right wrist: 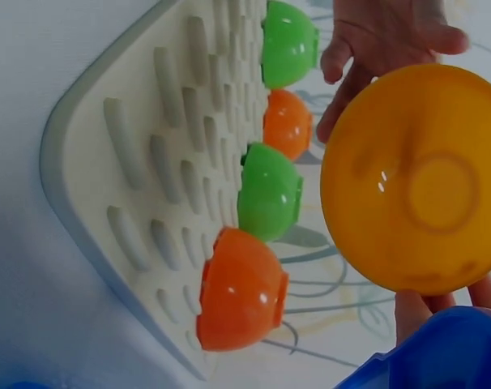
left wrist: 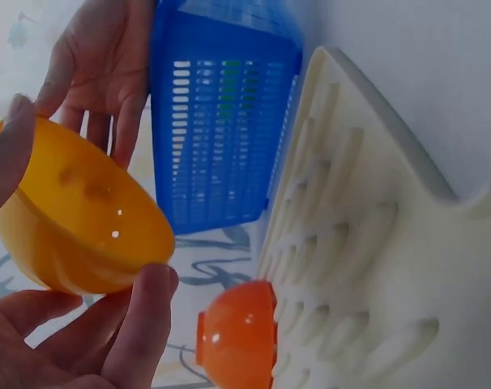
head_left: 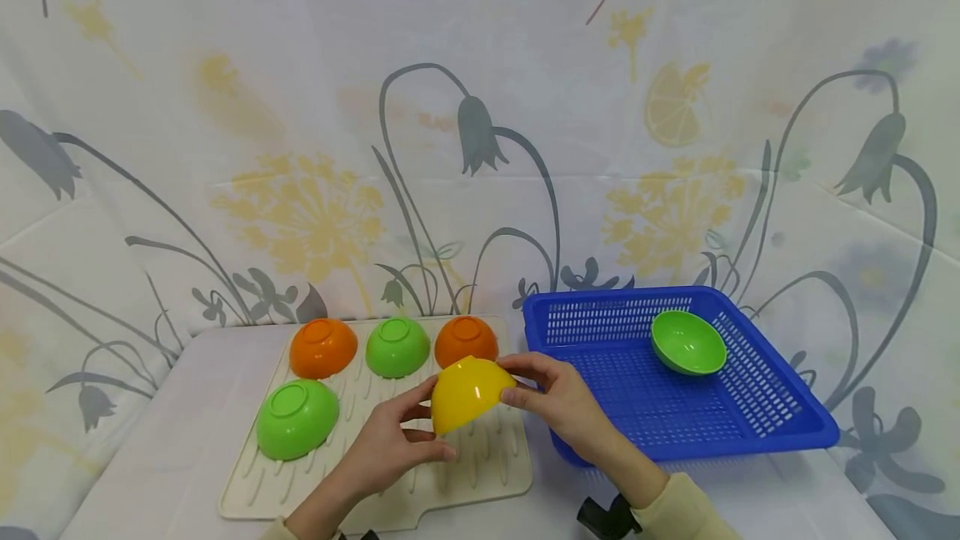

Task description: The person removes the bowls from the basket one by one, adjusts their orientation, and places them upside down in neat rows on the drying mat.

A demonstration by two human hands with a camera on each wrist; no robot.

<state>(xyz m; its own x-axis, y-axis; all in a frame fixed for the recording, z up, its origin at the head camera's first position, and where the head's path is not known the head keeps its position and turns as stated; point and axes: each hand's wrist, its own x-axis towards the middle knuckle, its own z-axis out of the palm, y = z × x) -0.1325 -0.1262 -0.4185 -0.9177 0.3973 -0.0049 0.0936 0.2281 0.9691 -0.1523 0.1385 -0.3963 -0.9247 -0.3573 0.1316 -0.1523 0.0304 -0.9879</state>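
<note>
Raised above the front of the tray is a yellow bowl [head_left: 468, 394], bottom up and tilted. My right hand [head_left: 558, 402] holds its right side, with finger and thumb at the bowl's edge. From the left, my left hand [head_left: 386, 440] holds the bowl too, its thumb low near the rim. The bowl [left wrist: 75, 219] shows its hollow inside in the left wrist view. On the cream ridged draining tray [head_left: 480, 482] sit upside-down bowls: an orange bowl [head_left: 322, 348], a green bowl [head_left: 397, 348], a second orange bowl [head_left: 467, 340] and a larger green bowl [head_left: 297, 419].
To the right of the tray stands a blue perforated basket [head_left: 780, 390]. A green bowl [head_left: 688, 343] lies inside it near the back right, its hollow facing up. A patterned cloth [head_left: 480, 215] hangs behind the white-covered table [head_left: 187, 432].
</note>
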